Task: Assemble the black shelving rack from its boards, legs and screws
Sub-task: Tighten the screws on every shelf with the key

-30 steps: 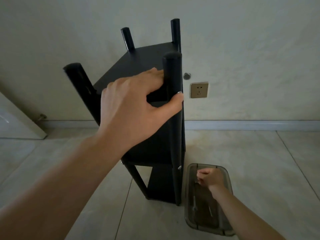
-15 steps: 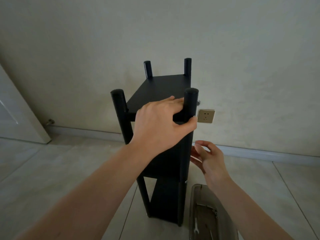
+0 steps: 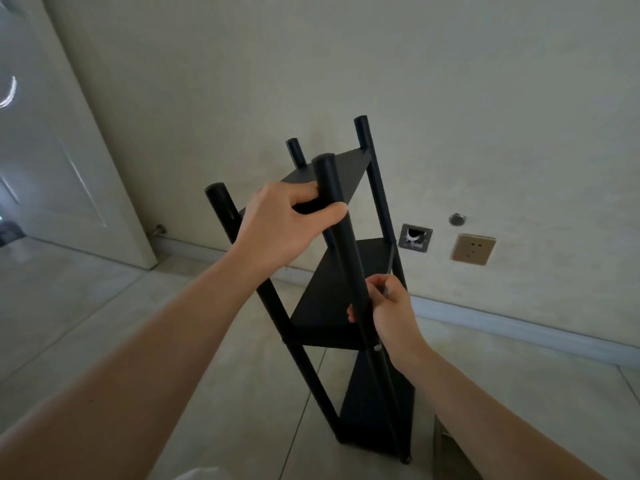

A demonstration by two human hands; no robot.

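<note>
From the head view, the black rack [image 3: 346,289] stands on the floor [image 3: 104,323] near the wall [image 3: 450,98], tipped a bit. The left hand [image 3: 280,230] has its grip wrapped around the near leg [image 3: 341,244] up high. The right hand [image 3: 391,313] pinches a small thin tool [image 3: 390,268] by that same leg, lower down, just above a silver screw [image 3: 376,347]. To do this well, I think the top hand must hold the rack steady while the tool goes straight into the screw.
</note>
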